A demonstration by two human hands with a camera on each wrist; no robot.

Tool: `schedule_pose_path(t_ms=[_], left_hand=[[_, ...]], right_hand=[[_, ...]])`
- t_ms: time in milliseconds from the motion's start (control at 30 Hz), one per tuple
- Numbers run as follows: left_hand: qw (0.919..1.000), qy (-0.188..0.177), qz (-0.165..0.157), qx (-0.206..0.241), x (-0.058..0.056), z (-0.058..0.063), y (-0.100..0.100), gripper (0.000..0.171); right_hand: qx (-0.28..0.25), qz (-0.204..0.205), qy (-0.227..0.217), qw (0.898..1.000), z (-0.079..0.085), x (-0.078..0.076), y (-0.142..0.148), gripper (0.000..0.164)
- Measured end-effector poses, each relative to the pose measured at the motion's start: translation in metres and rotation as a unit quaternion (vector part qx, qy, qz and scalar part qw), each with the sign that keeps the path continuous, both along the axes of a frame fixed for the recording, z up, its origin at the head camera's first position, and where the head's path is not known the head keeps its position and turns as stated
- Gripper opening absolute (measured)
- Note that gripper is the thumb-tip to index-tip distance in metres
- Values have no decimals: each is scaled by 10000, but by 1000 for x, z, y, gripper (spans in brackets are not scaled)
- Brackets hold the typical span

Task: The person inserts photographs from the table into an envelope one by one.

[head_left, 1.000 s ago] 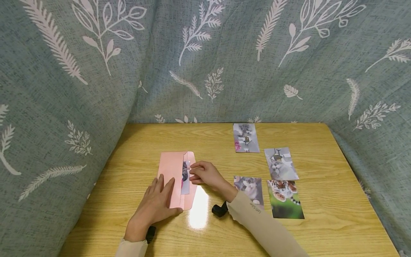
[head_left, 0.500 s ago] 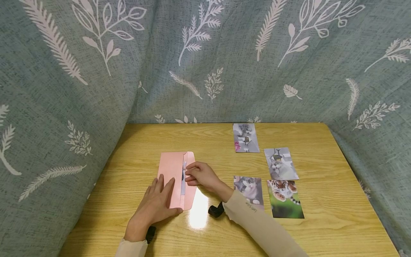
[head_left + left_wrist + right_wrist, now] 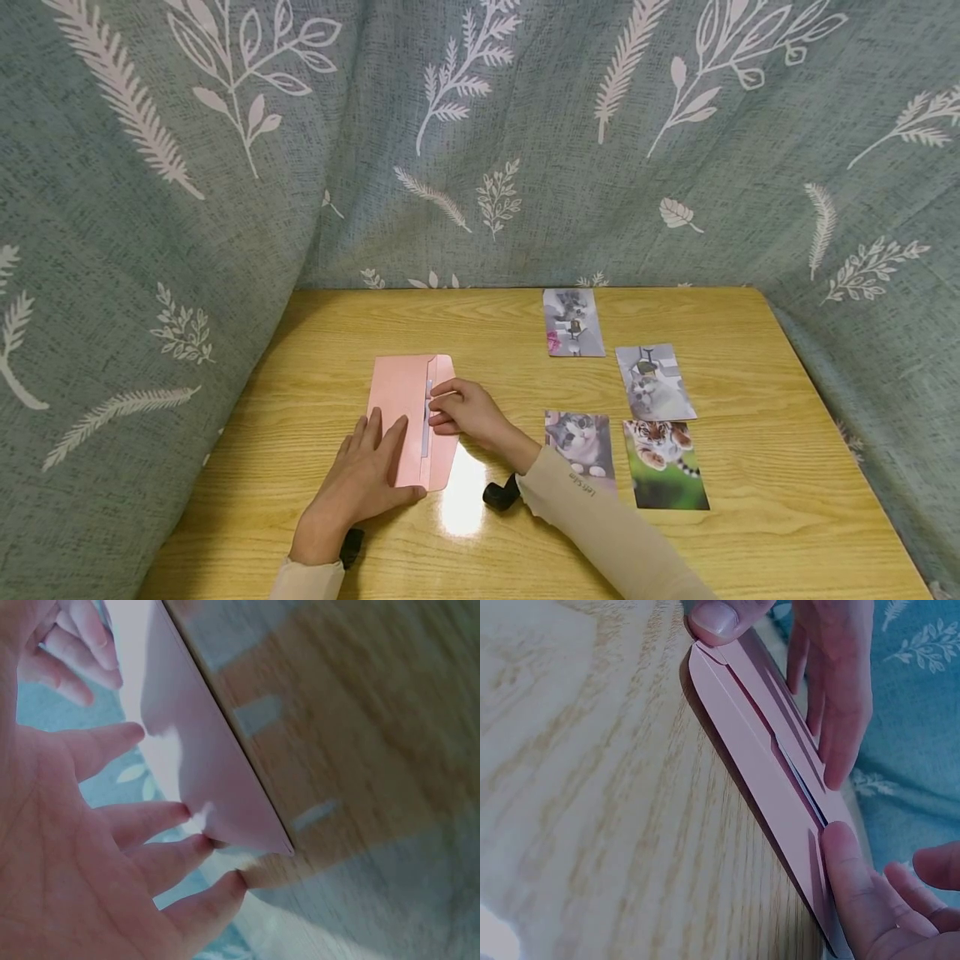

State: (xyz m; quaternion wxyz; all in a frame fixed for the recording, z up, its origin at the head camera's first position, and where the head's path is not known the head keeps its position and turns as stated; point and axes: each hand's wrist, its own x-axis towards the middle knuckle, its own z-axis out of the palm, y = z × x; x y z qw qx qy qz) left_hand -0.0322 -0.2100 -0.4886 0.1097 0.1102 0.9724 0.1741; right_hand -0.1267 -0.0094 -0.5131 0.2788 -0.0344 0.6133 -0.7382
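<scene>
A pink envelope [image 3: 397,380] lies on the table with its flap unfolded to the right. Only a narrow strip of a photo card [image 3: 425,437] shows in its opening; the rest is hidden inside. My left hand [image 3: 366,473] rests spread on the envelope, its thumb at the near end. In the left wrist view, the fingers of that hand [image 3: 112,847] lie along the envelope [image 3: 202,742]. My right hand [image 3: 474,414] is at the opening, fingertips against the card's edge. Close up, one fingertip [image 3: 841,844] touches the slit of the envelope [image 3: 742,750].
Right of my hands lie a kitten photo [image 3: 581,446], a tiger photo [image 3: 666,467], a cat photo [image 3: 655,383] and, at the far edge, another grey photo [image 3: 573,323]. A patterned cloth [image 3: 480,125] hangs behind the wooden table [image 3: 757,367].
The photo card has slid left into the envelope, leaving less of it showing. My right hand has moved slightly left with it; my left hand has stayed in place.
</scene>
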Motion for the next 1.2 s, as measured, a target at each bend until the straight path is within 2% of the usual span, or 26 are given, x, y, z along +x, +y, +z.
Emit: schedule_pose_path(t_ms=[300, 500, 733, 1000, 1200], left_hand=[[10000, -45, 22, 71, 1, -2, 1, 107], [9998, -140, 33, 101, 0, -3, 1, 108], [9996, -205, 121, 132, -1, -3, 1, 109], [9996, -216, 108, 139, 1, -2, 1, 109], [9998, -185, 63, 93, 1, -1, 1, 108]], right_hand=[[166, 28, 61, 9998, 4, 2, 4, 26], [503, 133, 575, 9970, 12, 2, 18, 28], [921, 224, 1125, 9891, 23, 1, 46, 29], [1406, 270, 1914, 9710, 38, 12, 89, 33], [2081, 52, 2671, 9409, 48, 26, 130, 30]])
